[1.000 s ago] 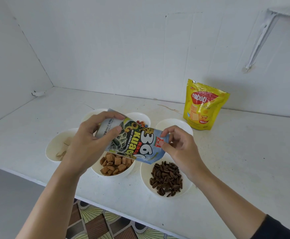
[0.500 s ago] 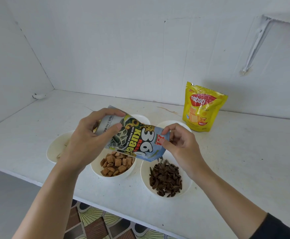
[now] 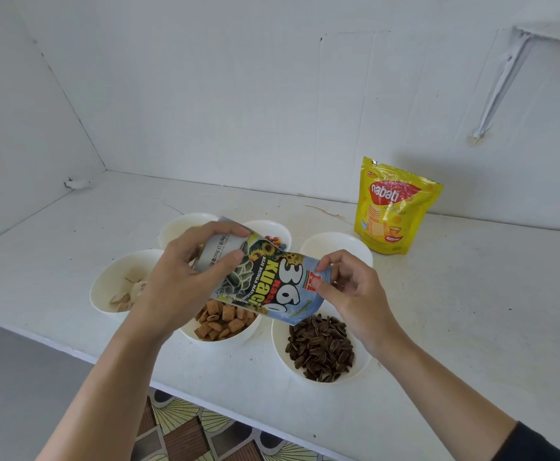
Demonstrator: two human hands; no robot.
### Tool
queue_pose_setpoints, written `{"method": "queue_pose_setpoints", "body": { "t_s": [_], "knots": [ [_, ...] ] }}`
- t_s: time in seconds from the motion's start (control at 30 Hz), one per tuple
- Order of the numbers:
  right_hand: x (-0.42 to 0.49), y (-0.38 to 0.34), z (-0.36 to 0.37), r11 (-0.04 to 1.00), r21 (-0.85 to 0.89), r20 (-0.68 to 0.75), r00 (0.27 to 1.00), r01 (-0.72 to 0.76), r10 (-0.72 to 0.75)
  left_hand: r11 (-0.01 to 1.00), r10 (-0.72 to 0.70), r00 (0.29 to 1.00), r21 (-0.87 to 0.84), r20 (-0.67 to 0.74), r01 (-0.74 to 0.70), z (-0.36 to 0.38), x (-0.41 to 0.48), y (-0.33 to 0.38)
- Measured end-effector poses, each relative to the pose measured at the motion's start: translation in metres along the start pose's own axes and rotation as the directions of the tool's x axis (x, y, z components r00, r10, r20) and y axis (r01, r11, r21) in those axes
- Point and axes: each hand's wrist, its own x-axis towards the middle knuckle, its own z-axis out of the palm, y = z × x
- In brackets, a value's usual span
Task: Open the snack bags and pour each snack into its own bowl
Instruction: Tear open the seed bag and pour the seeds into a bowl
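Note:
A blue sunflower-seed bag [image 3: 268, 284] hangs tilted over the white bowls, its mouth low at the right. My left hand [image 3: 185, 277] grips its upper end, and my right hand [image 3: 351, 291] pinches the edge by the mouth. Just under the mouth sits a bowl of dark seeds [image 3: 320, 349]. To its left, a bowl of brown squares [image 3: 222, 322] lies partly under the bag. A yellow Nabati bag [image 3: 393, 207] stands upright at the back right, apart from both hands.
An empty white bowl [image 3: 335, 246] stands behind my right hand. A bowl of pale chips [image 3: 123, 284] is at the left; two more bowls [image 3: 272, 232] peek out behind the bag. The shelf's front edge [image 3: 205, 390] runs close below the bowls, with patterned floor beneath.
The bag has been lifted slightly and tilted over the seed bowl; both hands keep their hold. The heap of dark seeds looks about the same.

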Motion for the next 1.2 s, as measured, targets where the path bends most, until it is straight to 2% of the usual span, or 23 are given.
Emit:
{"method": "queue_pose_setpoints", "body": {
  "t_s": [0.23, 0.63, 0.9, 1.2],
  "knots": [
    [0.006, -0.012, 0.000, 0.997, 0.043, -0.005, 0.998, 0.067, -0.067, 0.994, 0.099, 0.995, 0.047, -0.010, -0.098, -0.008, 0.004, 0.023],
    [0.003, -0.005, -0.002, 1.000, -0.004, 0.007, 1.000, 0.022, -0.022, 1.000, -0.017, 1.000, -0.021, -0.026, 0.016, 0.001, -0.005, 0.006],
    [0.015, -0.018, -0.006, 0.993, 0.052, 0.001, 0.994, 0.107, -0.108, 0.997, 0.068, 0.997, -0.033, -0.032, -0.069, -0.006, 0.005, 0.024],
    [0.004, 0.001, -0.007, 1.000, -0.014, 0.000, 1.000, 0.010, -0.010, 0.996, 0.072, 0.997, 0.059, 0.012, -0.073, 0.007, -0.001, 0.017]
  ]
}}
